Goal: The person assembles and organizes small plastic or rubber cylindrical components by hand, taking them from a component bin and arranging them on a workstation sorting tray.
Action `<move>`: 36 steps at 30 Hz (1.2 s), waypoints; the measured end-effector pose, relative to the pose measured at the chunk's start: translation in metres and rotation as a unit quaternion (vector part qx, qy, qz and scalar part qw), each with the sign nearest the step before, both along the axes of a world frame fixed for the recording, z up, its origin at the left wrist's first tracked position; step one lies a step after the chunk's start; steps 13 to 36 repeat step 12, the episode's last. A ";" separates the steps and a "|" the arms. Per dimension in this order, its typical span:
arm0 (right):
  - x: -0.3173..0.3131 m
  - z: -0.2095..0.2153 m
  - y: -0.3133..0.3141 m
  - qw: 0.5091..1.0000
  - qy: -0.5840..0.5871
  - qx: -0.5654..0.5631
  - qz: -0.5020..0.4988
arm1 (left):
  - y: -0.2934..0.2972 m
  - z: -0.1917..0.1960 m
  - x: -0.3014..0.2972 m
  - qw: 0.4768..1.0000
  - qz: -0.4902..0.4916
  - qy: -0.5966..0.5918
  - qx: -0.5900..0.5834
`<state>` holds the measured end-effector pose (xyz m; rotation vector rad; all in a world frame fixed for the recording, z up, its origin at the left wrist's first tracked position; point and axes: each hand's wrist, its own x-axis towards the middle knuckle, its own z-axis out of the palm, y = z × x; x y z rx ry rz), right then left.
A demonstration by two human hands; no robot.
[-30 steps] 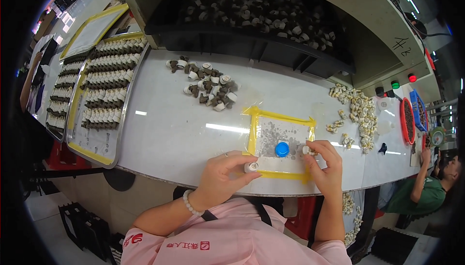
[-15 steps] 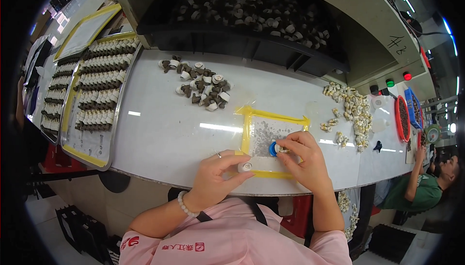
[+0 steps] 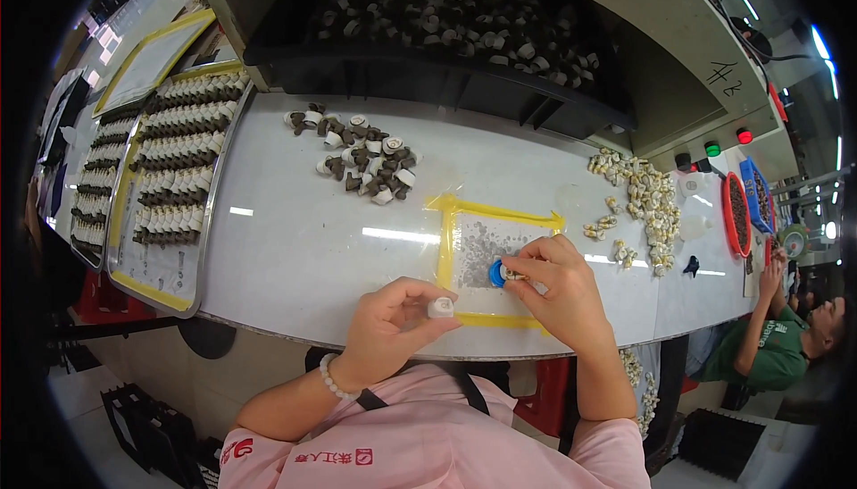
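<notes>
Between the thumb and fingers of my left hand (image 3: pixel 393 324) is a small white plastic cap-like part (image 3: pixel 441 308), held just above the table's near edge. My right hand (image 3: pixel 564 297) pinches a small white and brass-coloured piece (image 3: pixel 512 275), partly hidden by the fingers. Its end is at a round blue cup-like holder (image 3: pixel 495 275); whether it sits inside cannot be made out. The holder stands on a spotted sheet (image 3: pixel 478 239) bordered with yellow tape (image 3: pixel 445 252). Beyond my left hand lies a loose pile of white and dark brown parts (image 3: pixel 370 163).
White and brass-coloured pieces (image 3: pixel 656 212) are heaped at the right. Rows of parts fill a metal tray (image 3: pixel 189 257) at the left. A black bin (image 3: pixel 428 83) of similar parts stands at the back under a metal housing. Red (image 3: pixel 737 217) and blue baskets and a co-worker (image 3: pixel 772 346) are at far right.
The white part in my left hand has tilted, its round face turning away. My right hand stays at the blue holder. The whole view has shifted slightly.
</notes>
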<state>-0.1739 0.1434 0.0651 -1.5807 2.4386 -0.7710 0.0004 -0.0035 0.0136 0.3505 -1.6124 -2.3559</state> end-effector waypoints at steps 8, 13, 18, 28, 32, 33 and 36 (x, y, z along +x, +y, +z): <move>0.007 -0.008 0.013 0.966 -0.224 -0.095 -0.092 | 0.002 0.009 0.001 0.999 -0.021 -0.026 0.037; 0.010 -0.014 0.018 0.946 -0.287 -0.132 -0.075 | 0.008 0.003 -0.005 0.994 -0.030 -0.010 0.105; 0.010 -0.014 0.018 0.946 -0.287 -0.132 -0.075 | 0.008 0.003 -0.005 0.994 -0.030 -0.010 0.105; 0.010 -0.014 0.018 0.946 -0.287 -0.132 -0.075 | 0.008 0.003 -0.005 0.994 -0.030 -0.010 0.105; 0.010 -0.014 0.018 0.946 -0.287 -0.132 -0.075 | 0.008 0.003 -0.005 0.994 -0.030 -0.010 0.105; 0.010 -0.014 0.018 0.946 -0.287 -0.132 -0.075 | 0.008 0.003 -0.005 0.994 -0.030 -0.010 0.105; 0.010 -0.014 0.018 0.946 -0.287 -0.132 -0.075 | 0.008 0.003 -0.005 0.994 -0.030 -0.010 0.105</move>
